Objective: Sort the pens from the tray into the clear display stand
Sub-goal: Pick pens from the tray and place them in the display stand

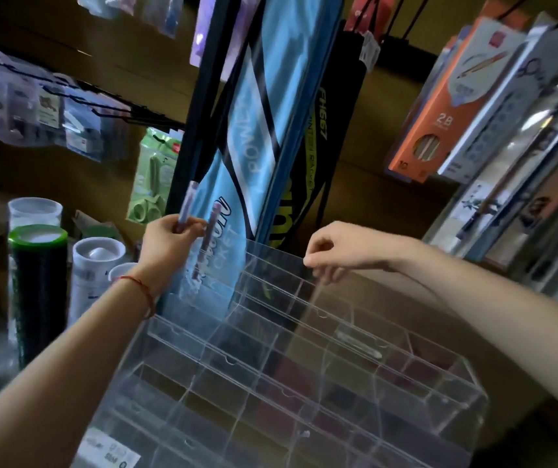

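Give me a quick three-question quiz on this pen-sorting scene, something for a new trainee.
1. True or false: the left hand holds a pen by the back left of the clear display stand.
2. Where is the right hand? A) gripping the stand's top back edge; B) deep inside a front compartment; C) resting on an orange pencil box.
3. Fill in: the red string is tied round the ___ wrist.

Key: 1 true; 2 A; 3 left.
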`<state>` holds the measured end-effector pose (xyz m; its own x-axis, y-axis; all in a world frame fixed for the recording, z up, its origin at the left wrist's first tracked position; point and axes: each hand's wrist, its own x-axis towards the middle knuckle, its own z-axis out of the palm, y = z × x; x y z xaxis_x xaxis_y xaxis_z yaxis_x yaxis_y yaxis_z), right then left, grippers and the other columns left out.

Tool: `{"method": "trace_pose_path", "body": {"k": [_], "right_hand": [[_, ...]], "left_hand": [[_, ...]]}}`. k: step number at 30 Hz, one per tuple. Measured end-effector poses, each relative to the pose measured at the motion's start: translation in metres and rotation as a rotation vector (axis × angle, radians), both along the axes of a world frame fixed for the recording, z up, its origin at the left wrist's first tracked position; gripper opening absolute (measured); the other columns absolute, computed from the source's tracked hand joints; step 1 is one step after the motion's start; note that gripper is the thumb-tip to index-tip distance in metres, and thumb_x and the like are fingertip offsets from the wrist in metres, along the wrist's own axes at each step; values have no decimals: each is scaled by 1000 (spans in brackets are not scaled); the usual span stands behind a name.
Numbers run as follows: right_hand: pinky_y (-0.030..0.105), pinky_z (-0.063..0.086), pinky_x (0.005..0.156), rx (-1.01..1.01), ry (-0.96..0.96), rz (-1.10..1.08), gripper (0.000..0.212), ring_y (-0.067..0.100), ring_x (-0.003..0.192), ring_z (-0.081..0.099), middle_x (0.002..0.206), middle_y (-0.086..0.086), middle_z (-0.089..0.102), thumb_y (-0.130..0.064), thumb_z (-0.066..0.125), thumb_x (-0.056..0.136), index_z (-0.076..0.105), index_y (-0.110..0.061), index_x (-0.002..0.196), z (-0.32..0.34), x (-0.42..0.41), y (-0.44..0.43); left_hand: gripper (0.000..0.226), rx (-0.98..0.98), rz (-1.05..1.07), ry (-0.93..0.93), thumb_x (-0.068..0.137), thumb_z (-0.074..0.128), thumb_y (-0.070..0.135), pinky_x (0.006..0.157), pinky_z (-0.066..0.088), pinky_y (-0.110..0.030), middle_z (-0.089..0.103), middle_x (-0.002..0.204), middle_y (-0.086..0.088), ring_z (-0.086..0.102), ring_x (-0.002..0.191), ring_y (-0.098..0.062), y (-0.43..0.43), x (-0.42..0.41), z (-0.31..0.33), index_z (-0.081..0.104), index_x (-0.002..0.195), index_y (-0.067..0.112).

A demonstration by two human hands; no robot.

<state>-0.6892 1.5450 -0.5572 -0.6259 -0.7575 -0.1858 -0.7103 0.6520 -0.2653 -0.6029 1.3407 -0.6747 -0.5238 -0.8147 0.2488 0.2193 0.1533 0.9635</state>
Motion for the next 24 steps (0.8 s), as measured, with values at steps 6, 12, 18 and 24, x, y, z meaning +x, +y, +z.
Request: {"method": "trace_pose_path", "body": {"k": [6,12,18,24], "right_hand": [[28,57,68,-54,-90,-155,18,20,75,69,90,12,70,-21,56,92,63,-5,96,-13,-12,94],[9,44,55,-69,31,-163,16,-3,59,56,81,1,66,-22,55,93,64,-9,90,-44,-4,126],[23,48,70,-52,390,-102,28,7,76,57,89,-6,62,-43,51,91,64,-19,98,-27,13,89],[16,48,53,-769,-268,60,21,3,56,55,94,11,57,-19,49,95,51,-21,116,-19,72,-42]], "left_hand": [[4,-148,4,-56,92,56,18,52,38,-20,53,83,-11,48,66,-16,21,9,-7,57,95,20],[15,-255,121,-109,92,47,17,62,36,-33,52,69,-9,45,64,-27,68,7,-12,59,95,9],[32,-143,-5,2,97,40,31,54,32,-31,48,65,0,41,57,-13,63,23,0,48,71,15],[35,-274,-314,49,99,37,16,53,28,-23,51,62,5,42,47,1,71,35,7,54,67,16]]}}
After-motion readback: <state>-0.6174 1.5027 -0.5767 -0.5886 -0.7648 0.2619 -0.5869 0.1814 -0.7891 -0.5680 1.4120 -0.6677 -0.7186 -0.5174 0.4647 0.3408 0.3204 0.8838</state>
